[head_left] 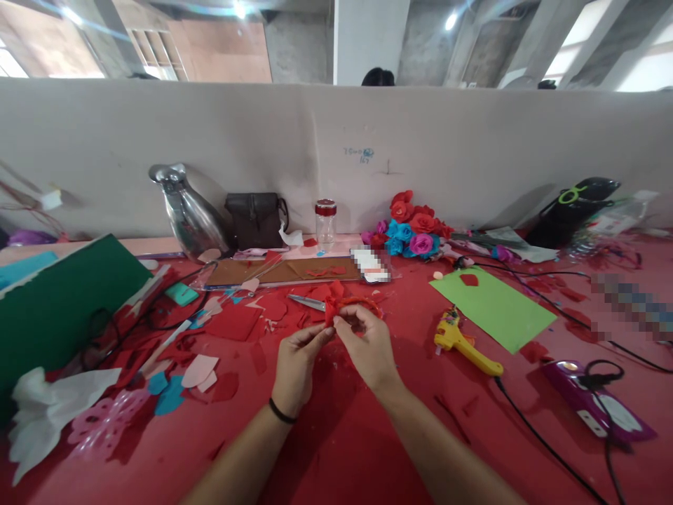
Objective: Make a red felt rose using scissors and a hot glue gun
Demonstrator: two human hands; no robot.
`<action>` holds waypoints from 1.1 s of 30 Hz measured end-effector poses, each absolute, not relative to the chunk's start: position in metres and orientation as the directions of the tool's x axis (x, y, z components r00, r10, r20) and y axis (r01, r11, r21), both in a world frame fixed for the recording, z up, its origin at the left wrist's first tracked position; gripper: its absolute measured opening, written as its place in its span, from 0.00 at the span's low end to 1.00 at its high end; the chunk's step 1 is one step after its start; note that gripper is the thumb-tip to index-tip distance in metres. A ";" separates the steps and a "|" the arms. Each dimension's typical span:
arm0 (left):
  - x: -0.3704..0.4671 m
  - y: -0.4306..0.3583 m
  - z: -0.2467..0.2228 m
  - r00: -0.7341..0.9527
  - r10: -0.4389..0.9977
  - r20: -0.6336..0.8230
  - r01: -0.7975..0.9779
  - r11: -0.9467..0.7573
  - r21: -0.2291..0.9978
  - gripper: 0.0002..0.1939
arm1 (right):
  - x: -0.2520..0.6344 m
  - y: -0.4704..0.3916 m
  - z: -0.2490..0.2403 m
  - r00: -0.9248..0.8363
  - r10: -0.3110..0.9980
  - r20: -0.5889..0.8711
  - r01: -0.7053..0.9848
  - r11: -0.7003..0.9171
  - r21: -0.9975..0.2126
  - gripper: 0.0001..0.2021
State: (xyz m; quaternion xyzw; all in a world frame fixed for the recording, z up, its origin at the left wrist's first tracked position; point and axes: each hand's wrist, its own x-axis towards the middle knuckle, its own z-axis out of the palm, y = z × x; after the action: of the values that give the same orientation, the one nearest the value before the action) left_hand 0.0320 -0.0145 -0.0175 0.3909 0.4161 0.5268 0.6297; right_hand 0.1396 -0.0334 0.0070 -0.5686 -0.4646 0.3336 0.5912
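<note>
A small red paper flower (331,307) stands between my fingertips, in the middle of the head view. My left hand (297,356), with a black band at the wrist, pinches its base from the left. From the right, my right hand (369,345) grips the same base between thumb and fingers. Just behind lie scissors (308,302), their blades pointing left and their orange-red handle partly hidden by the flower and my right hand. Red paper pieces (234,321) lie to the left of my hands.
At right are a yellow glue gun (465,344) with its cable, a green sheet (497,305) and a purple power strip (599,403). Finished paper roses (415,228), a glass jar (325,228), a phone (371,265) and a steel jug (189,214) stand or lie towards the partition.
</note>
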 end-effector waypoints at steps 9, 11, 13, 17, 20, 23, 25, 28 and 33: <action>0.031 -0.013 -0.020 0.078 0.991 -0.104 -0.313 0.124 0.942 0.11 | 0.144 -0.030 0.004 0.304 0.945 0.119 -0.003 0.126 -0.992 0.06; 0.031 -0.013 -0.019 0.090 0.991 -0.099 -0.302 0.122 0.945 0.11 | 0.144 -0.030 0.005 0.302 0.945 0.126 0.000 0.132 -0.991 0.06; 0.031 -0.014 -0.018 0.102 0.990 -0.097 -0.302 0.124 0.945 0.10 | 0.143 -0.031 0.006 0.301 0.946 0.117 0.006 0.121 -0.993 0.05; 0.029 -0.014 -0.017 0.128 0.988 -0.090 -0.321 0.127 0.939 0.09 | 0.142 -0.032 0.007 0.280 0.954 0.109 0.021 0.108 -0.994 0.05; 0.028 -0.012 -0.020 0.135 0.990 -0.045 -0.326 0.088 0.941 0.08 | 0.141 -0.032 0.006 0.203 0.967 0.151 0.100 0.133 -0.986 0.06; 0.025 -0.009 -0.024 0.116 0.993 0.026 -0.309 0.011 0.951 0.08 | 0.141 -0.032 0.003 0.140 0.967 0.212 0.135 0.193 -0.972 0.06; 0.021 -0.007 -0.024 0.123 0.990 0.064 -0.297 -0.025 0.955 0.08 | 0.141 -0.032 0.003 0.125 0.965 0.231 0.120 0.216 -0.969 0.05; 0.013 -0.001 -0.020 0.216 0.969 0.122 -0.216 -0.075 0.974 0.07 | 0.141 -0.032 0.003 0.132 0.956 0.261 0.126 0.245 -0.961 0.04; -0.002 0.008 -0.008 0.187 0.963 0.196 -0.011 -0.197 0.980 0.06 | 0.140 -0.032 -0.001 0.129 0.961 0.243 0.139 0.225 -0.964 0.04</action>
State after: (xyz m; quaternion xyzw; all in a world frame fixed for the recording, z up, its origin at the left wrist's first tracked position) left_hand -0.0017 0.0075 -0.0084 0.5939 0.4006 0.4958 0.4909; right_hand 0.1402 -0.0316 -0.0006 -0.5020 -0.5478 0.3677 0.5592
